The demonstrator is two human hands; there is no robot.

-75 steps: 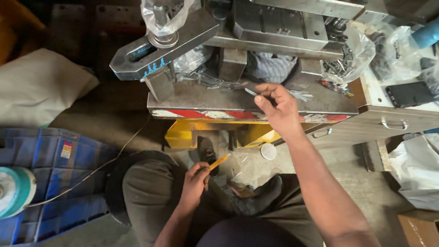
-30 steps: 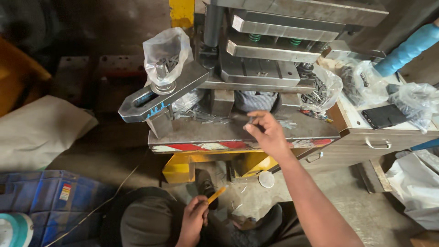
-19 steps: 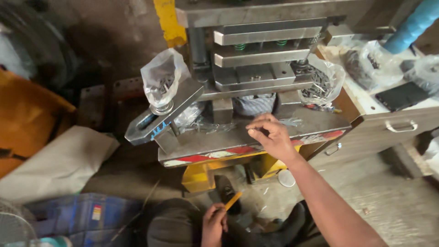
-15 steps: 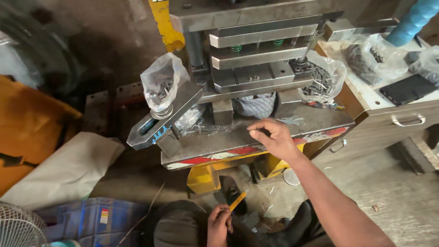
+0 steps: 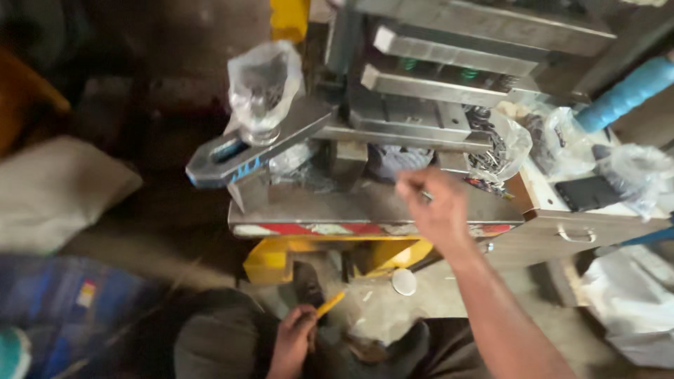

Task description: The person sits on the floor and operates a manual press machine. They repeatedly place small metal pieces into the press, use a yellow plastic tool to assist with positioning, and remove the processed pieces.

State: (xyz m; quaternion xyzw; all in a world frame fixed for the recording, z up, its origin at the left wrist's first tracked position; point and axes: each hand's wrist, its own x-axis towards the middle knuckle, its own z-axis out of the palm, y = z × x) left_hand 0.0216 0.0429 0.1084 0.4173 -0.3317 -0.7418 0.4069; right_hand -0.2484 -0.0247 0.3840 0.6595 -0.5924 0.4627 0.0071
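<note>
Grey steel press machine [image 5: 449, 77], stacked plates, yellow base beneath. Flat steel press bed [image 5: 351, 207] with red-striped front edge, at centre. Grey forked steel clamp arm [image 5: 246, 151], jutting left off the bed. Clear crumpled plastic bag [image 5: 263, 77], standing above the arm. Right hand [image 5: 435, 207], blurred, raised over the bed, fingers pinched on a small thin metal piece [image 5: 426, 196]. Left hand [image 5: 293, 340], low by the knee, closed around a slim yellow stick [image 5: 328, 304] pointing up-right.

Dim light is falling across a dusty grey concrete floor [image 5: 428, 309]; a pale cloth sack [image 5: 56, 189] is lying left, and a blue plastic crate [image 5: 70, 302] is sitting beside it.
</note>
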